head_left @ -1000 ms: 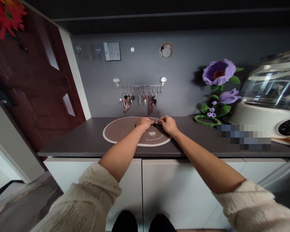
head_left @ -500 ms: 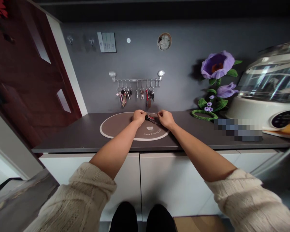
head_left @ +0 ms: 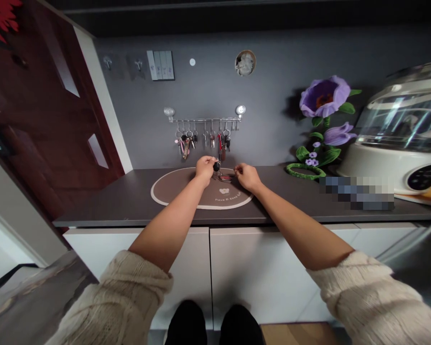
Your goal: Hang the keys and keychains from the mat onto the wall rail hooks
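Observation:
Both my hands are stretched out over an oval brown mat [head_left: 175, 191] on a dark counter. My left hand [head_left: 204, 167] is closed in a pinch on a bunch of keys [head_left: 221, 173], lifting its black end a little above the mat. My right hand [head_left: 247, 176] is closed on the other end of the same bunch, which has a red part. On the wall just behind them a metal rail [head_left: 204, 120] carries several more key bunches on hooks.
A purple fabric flower [head_left: 323, 120] stands at the back right of the counter [head_left: 111, 203]. A white appliance with a clear lid [head_left: 402, 139] fills the far right. A dark red door [head_left: 39, 120] is at the left. White cabinet fronts [head_left: 237, 268] lie below.
My left hand has raised the black end of the key bunch slightly off the mat. My right hand has stayed almost where it was. The view shifted a little.

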`<action>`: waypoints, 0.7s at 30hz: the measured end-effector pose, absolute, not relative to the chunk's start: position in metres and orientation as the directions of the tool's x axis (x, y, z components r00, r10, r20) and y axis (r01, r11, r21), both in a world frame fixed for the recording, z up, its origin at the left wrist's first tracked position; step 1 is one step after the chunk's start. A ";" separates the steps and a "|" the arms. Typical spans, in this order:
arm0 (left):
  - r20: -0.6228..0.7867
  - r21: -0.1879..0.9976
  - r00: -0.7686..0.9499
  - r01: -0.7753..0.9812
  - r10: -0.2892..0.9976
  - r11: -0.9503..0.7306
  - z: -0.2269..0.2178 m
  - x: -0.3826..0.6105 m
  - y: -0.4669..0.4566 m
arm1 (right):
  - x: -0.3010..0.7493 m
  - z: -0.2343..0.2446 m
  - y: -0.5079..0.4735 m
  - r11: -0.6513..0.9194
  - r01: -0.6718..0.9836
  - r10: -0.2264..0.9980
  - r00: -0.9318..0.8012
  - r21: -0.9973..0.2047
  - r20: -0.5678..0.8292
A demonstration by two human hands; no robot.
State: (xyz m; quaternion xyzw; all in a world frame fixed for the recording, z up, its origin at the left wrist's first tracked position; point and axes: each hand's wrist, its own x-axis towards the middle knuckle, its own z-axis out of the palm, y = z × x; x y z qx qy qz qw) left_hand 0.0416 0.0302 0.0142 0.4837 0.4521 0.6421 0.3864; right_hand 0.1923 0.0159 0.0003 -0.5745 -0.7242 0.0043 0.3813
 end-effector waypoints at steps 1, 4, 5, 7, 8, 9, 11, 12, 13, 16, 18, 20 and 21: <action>0.255 0.954 -0.216 -0.105 0.943 -0.282 0.016 0.041 0.028 | 0.192 0.001 0.015 0.345 0.823 0.833 -0.046 -0.452 0.552; 0.224 0.932 -0.134 -0.259 0.965 -0.253 0.020 0.040 0.024 | 0.192 0.004 0.012 0.377 0.789 0.816 -0.034 -0.486 0.577; 0.223 0.919 -0.100 -0.309 0.970 -0.244 0.021 0.039 0.024 | 0.191 0.005 0.011 0.393 0.772 0.806 -0.028 -0.500 0.591; 0.232 0.892 -0.029 -0.391 0.972 -0.225 0.021 0.037 0.024 | 0.191 0.008 0.008 0.434 0.732 0.781 -0.015 -0.526 0.624; 0.241 0.881 0.001 -0.420 0.971 -0.218 0.021 0.036 0.024 | 0.190 0.010 0.007 0.460 0.708 0.765 -0.010 -0.536 0.643; 0.250 0.872 0.026 -0.442 0.968 -0.213 0.020 0.036 0.024 | 0.190 0.011 0.005 0.488 0.683 0.750 -0.010 -0.543 0.662; 0.261 0.863 0.067 -0.464 0.963 -0.202 0.020 0.035 0.024 | 0.189 0.013 0.003 0.547 0.631 0.721 -0.021 -0.551 0.692; 0.262 0.863 0.083 -0.466 0.962 -0.195 0.019 0.035 0.023 | 0.188 0.014 0.002 0.572 0.608 0.710 -0.031 -0.551 0.703; 0.260 0.865 0.101 -0.465 0.960 -0.185 0.019 0.036 0.022 | 0.188 0.015 0.002 0.592 0.589 0.702 -0.041 -0.550 0.711; 0.255 0.876 0.163 -0.456 0.953 -0.156 0.019 0.038 0.018 | 0.188 0.015 0.001 0.631 0.553 0.686 -0.069 -0.544 0.725; 0.249 0.885 0.194 -0.443 0.949 -0.142 0.019 0.039 0.017 | 0.188 0.015 0.002 0.648 0.543 0.677 -0.088 -0.535 0.731; 0.241 0.896 0.211 -0.423 0.947 -0.134 0.018 0.040 0.016 | 0.188 0.014 0.002 0.658 0.540 0.674 -0.109 -0.526 0.731; 0.240 0.900 0.217 -0.415 0.946 -0.134 0.017 0.041 0.016 | 0.188 0.013 0.003 0.658 0.540 0.675 -0.116 -0.525 0.728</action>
